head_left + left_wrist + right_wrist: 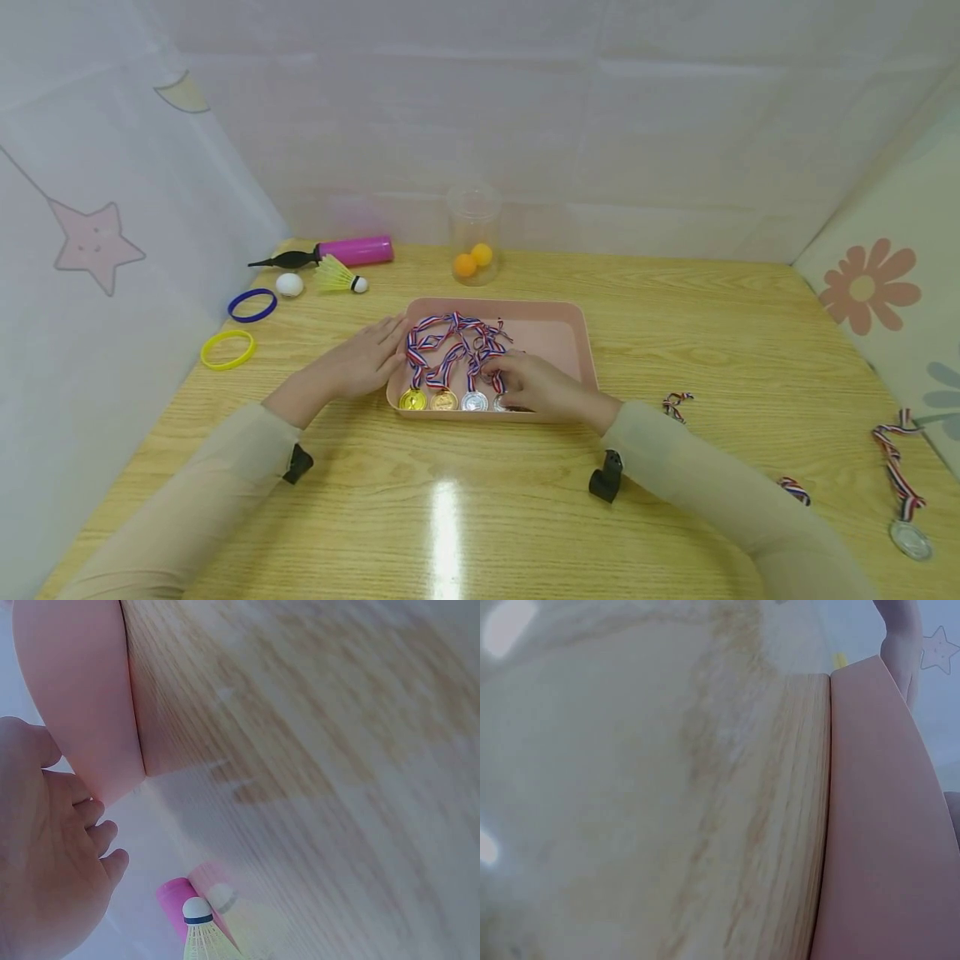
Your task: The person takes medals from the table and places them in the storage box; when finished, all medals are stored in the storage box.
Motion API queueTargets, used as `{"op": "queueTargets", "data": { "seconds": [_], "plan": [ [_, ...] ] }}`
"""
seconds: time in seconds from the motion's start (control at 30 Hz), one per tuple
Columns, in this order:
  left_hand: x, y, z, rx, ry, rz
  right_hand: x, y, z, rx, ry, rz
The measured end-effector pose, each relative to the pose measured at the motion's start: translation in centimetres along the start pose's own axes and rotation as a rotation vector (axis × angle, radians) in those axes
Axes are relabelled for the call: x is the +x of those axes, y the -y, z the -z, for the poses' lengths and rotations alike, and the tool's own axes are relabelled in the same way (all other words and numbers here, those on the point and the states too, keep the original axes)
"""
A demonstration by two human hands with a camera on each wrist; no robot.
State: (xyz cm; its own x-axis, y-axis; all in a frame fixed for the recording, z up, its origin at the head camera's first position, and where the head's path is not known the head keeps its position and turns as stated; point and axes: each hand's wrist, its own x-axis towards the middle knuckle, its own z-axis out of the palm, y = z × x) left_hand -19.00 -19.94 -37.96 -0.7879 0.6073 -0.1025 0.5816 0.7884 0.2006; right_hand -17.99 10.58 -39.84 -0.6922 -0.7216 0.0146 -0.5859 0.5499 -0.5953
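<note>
A pink tray lies mid-table and holds several medals on red, white and blue ribbons. A gold medal, a second gold one and a silver one line its front edge. My left hand rests flat on the table, fingers straight against the tray's left wall. My right hand is inside the tray at the front right, with its fingers curled on a ribbon of a medal it partly hides. The right wrist view shows only the tray wall and wood.
At the back stand a clear cup with two orange balls, a pink pump, a shuttlecock and a white ball. Blue ring and yellow ring lie left. A loose silver medal and ribbons lie right.
</note>
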Motion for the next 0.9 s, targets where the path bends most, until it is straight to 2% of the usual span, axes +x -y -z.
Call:
{"op": "queueTargets", "data": {
  "seconds": [0.27,0.47,0.6,0.7,0.8,0.9],
  "plan": [
    [0.0,-0.1,0.1,-0.005,0.006,0.008,-0.1,0.2,0.3,0.012,0.027,-0.041],
    [0.1,-0.1,0.1,-0.008,0.014,0.013,-0.7,0.5,1.5,0.148,0.033,-0.085],
    [0.1,-0.2,0.2,-0.018,0.013,0.012,-1.4,0.9,3.2,0.207,0.044,-0.112],
    [0.1,-0.3,0.2,-0.024,0.011,0.013,-2.2,0.9,4.8,0.229,0.027,-0.069],
    [0.0,-0.3,0.3,-0.025,0.008,0.011,-3.6,1.1,6.9,0.239,-0.01,-0.054],
    [-0.1,-0.3,0.3,-0.028,0.009,0.014,-5.7,1.3,8.9,0.236,-0.049,-0.099]
  ]
}}
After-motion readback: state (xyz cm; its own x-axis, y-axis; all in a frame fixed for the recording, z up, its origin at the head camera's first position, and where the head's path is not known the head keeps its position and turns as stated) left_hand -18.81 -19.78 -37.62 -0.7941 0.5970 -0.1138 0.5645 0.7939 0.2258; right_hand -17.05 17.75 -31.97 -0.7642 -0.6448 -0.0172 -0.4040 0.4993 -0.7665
